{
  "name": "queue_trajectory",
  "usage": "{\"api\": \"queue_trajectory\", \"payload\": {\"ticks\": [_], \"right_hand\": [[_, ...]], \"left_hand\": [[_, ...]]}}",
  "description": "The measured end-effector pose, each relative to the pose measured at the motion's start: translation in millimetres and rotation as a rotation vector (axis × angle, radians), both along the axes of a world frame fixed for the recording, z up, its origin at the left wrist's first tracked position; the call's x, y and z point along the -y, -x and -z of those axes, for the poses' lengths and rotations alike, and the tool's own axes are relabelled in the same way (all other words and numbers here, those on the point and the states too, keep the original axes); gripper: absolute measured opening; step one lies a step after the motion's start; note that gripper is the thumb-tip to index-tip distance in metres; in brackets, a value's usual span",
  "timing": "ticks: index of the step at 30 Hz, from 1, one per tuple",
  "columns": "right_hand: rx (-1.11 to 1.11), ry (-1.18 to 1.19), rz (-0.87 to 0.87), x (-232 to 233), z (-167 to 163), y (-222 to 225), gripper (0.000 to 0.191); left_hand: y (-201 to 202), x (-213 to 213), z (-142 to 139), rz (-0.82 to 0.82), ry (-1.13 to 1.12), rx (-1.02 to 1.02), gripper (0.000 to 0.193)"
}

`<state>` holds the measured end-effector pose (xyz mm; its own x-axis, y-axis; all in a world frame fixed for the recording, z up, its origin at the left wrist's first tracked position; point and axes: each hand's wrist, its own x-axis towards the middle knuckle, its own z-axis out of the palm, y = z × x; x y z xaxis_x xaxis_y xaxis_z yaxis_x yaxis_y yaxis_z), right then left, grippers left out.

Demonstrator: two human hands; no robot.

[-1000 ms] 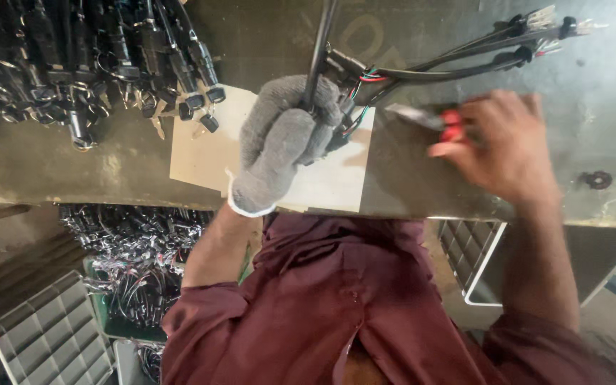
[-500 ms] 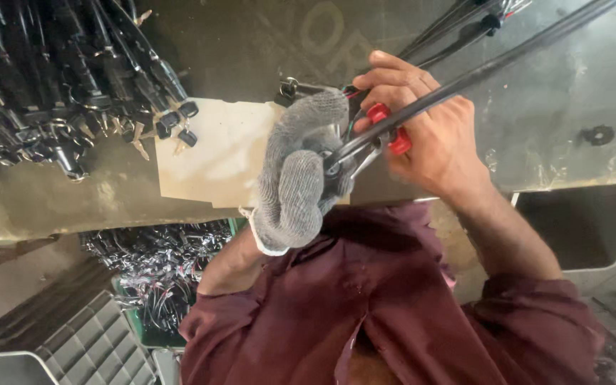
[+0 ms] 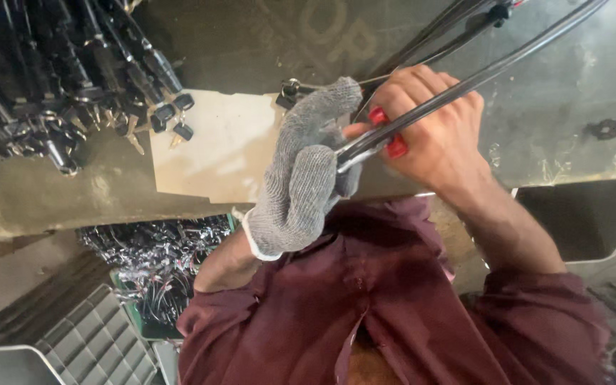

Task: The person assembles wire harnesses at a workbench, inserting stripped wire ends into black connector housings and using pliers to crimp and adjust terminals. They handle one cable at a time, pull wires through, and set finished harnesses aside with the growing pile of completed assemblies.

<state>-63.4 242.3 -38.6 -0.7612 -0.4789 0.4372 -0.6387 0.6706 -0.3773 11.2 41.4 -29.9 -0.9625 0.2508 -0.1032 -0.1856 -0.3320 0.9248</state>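
Observation:
My left hand [image 3: 308,167], in a grey knit glove, is closed around the near end of a bundle of black cables [image 3: 479,71] that runs up and to the right across the bench. My bare right hand [image 3: 429,135] is pressed against the glove and grips a small tool with red handles [image 3: 390,135], its working end hidden between the two hands. A small metal fitting [image 3: 290,89] sticks out just beyond the gloved fingers. Both hands hover over the front edge of a grimy metal workbench [image 3: 251,43], above a pale sheet of cardboard [image 3: 215,146].
A heap of black cable assemblies with keys and metal ends [image 3: 51,71] fills the bench's left side. Below the bench, a green crate of more cables [image 3: 155,264] and a grey ribbed bin [image 3: 87,342] stand at left. A small black ring [image 3: 605,129] lies at right.
My right hand has moved left with the red-handled tool and closed in against the gloved left hand. The cable bundle has swung so it now runs diagonally up to the right.

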Motion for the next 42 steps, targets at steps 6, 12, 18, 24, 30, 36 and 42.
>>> {"api": "queue_trajectory", "payload": {"ticks": [6, 12, 18, 24, 30, 36, 42], "right_hand": [[0.032, -0.038, -0.045, -6.1, 17.6, 8.7, 0.046], [0.159, 0.088, -0.056, -12.7, 22.3, -2.4, 0.034], [0.196, 0.119, -0.049, -5.6, 22.2, -14.0, 0.045], [0.148, 0.008, 0.059, -7.4, 21.6, -22.7, 0.037], [0.203, 0.014, 0.140, -5.1, 25.5, -32.6, 0.037], [0.269, 0.172, 0.103, 2.1, 22.2, -42.8, 0.041], [0.270, 0.104, 0.240, 8.7, 27.5, -44.5, 0.032]], "left_hand": [[8.8, 16.6, -15.9, 0.099, 0.094, -0.154, 0.059], [15.7, 15.6, -9.6, 0.105, 0.576, -0.390, 0.067], [2.4, 0.8, 11.8, -0.025, 0.814, -0.431, 0.082], [-6.2, -0.2, 16.2, -0.099, 0.981, -0.625, 0.080], [-9.4, -6.7, 19.1, -0.177, 1.270, -0.730, 0.073], [-0.6, -5.1, 24.7, -0.175, 1.222, -0.642, 0.064], [5.2, -3.2, -1.3, -0.057, 1.064, -0.631, 0.076]]}}
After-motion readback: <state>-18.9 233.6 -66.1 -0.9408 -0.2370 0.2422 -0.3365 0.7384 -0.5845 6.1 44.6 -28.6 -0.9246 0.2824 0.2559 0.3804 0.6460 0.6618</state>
